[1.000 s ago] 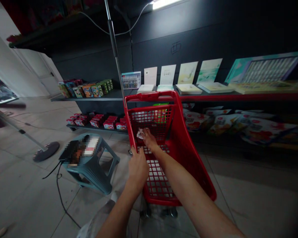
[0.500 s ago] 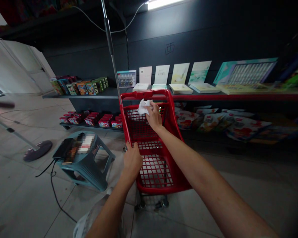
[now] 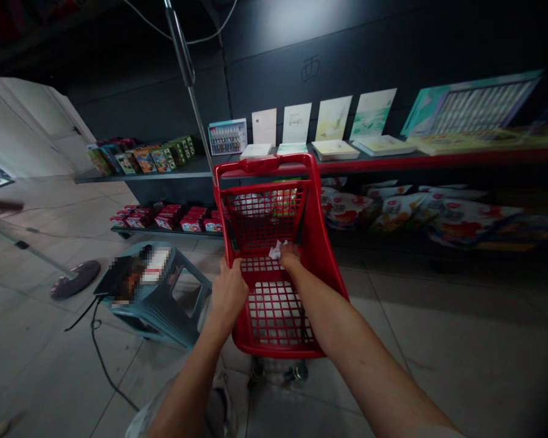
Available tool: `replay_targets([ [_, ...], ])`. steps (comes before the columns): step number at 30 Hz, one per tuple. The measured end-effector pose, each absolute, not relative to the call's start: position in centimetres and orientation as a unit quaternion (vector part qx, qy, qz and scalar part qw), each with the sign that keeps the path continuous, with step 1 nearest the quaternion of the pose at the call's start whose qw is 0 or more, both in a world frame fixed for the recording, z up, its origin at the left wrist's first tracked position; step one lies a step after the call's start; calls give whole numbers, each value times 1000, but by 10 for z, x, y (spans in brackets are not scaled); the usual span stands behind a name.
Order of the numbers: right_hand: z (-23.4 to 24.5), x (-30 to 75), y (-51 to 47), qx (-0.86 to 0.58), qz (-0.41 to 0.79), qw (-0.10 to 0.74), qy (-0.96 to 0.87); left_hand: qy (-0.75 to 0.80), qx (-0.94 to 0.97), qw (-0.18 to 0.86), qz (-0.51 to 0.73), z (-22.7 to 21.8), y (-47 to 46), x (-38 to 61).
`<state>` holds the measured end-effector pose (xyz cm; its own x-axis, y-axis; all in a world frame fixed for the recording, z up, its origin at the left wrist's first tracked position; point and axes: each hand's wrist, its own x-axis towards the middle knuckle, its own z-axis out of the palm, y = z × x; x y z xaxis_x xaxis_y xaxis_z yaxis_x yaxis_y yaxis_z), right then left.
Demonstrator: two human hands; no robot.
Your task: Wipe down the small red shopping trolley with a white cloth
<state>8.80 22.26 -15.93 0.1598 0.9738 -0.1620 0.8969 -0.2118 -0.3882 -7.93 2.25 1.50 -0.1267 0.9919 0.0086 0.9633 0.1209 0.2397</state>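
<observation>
A red plastic shopping cart (image 3: 322, 243) with grid walls stands in front of me. My left hand (image 3: 228, 291) grips its left rim, fingers closed over the edge. Down inside the basket, my right hand (image 3: 291, 255) holds a crumpled white tissue (image 3: 277, 250) by the lower part of the back grid. Its fingers are bent round the tissue and partly hidden. Above both hands runs the cart's red handle (image 3: 265, 162).
Behind the cart is a dark shelf with a red front edge (image 3: 393, 163), bearing books and boxed sets. Snack bags (image 3: 397, 210) lie below. A blue-grey stool (image 3: 178, 304) with a cable stands left; a metal pole (image 3: 201, 121) rises by the cart.
My right hand has moved down with the tissue, from the top of the back grid to its lower part inside the basket. My left hand still grips the left rim.
</observation>
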Motion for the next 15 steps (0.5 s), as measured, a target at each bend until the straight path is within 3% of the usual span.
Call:
replay_targets([
  [3,-150,88,227,-765,206,112,-600,739,662,73,106,13,25,-78],
  [8,-115,92,230,-754,178,205,-599,734,666,78,105,14,26,-69],
  [15,-21,114,249,-665,1,488,-566,717,679,92,129,11,31,-62],
])
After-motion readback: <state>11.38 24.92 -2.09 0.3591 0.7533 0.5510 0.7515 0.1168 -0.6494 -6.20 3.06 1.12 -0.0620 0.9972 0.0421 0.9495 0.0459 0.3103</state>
